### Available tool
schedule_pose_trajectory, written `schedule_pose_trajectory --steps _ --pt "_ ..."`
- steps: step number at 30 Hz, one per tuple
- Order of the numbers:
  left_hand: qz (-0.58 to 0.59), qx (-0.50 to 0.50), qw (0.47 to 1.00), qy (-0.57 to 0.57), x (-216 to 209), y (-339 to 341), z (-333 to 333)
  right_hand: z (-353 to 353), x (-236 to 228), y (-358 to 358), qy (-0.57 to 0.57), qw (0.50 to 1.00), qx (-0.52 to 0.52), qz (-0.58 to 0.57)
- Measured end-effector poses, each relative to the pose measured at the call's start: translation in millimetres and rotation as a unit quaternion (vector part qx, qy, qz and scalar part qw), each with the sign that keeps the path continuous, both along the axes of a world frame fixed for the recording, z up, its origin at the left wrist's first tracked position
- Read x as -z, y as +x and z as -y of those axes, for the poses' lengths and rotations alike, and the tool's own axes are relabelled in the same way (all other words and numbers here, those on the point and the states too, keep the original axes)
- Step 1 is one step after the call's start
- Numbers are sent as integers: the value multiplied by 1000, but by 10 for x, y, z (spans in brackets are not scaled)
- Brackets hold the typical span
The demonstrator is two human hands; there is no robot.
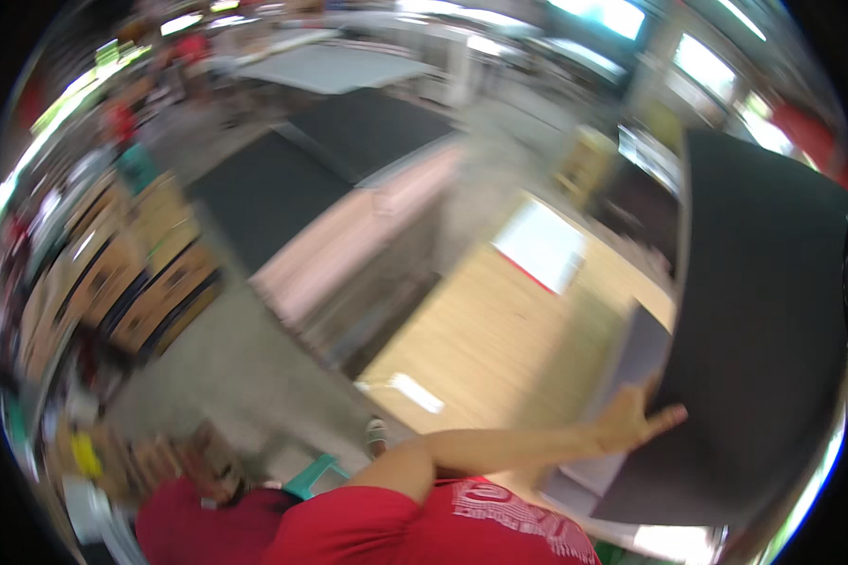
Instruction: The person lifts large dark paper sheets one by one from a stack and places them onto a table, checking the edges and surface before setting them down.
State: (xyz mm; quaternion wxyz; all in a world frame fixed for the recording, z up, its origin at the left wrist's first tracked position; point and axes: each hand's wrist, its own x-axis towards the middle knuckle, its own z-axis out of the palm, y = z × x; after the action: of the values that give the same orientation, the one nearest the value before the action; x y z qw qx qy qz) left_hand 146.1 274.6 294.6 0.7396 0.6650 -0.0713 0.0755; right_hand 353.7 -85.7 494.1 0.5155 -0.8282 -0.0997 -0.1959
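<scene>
The picture is blurred and tilted. My left arm comes out of a red sleeve at the bottom and reaches right. My left hand [637,417] has its fingers spread on the lower left edge of a large dark sheet [763,330] and holds it up at the right. A grey sheet [643,356] lies under that edge on the wooden table [499,348]. My right hand is out of view.
A white paper with a red edge [541,247] lies on the wooden table. Dark mats [264,193] cover long tables beyond a concrete aisle. Cardboard boxes [151,282] stack at the left. Another person in red [188,527] and a teal stool [316,476] are at the lower left.
</scene>
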Motion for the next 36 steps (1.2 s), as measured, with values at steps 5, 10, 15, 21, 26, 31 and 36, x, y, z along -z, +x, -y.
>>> schedule_pose_trajectory --steps 5,10,15,21,26,31,36 --pt "-165 111 979 46 409 658 616 1039 1138 18 50 982 74 -166" --pt "-162 97 978 82 1296 1080 1277 1799 2280 142 75 947 157 -269" --pt "-226 81 965 103 1472 1399 1136 1984 3278 530 13 934 184 -306" --pt "-267 28 954 130 2042 1440 942 1634 4099 958 -7 942 157 -297" --pt "-334 66 931 128 2150 1446 808 1477 4261 851 -52 892 164 -418" --pt "-285 42 952 103 2277 1398 944 1598 4308 880 -112 871 162 -449" --pt "-306 50 938 154 2302 1427 864 1374 4032 892 -131 857 161 -471"
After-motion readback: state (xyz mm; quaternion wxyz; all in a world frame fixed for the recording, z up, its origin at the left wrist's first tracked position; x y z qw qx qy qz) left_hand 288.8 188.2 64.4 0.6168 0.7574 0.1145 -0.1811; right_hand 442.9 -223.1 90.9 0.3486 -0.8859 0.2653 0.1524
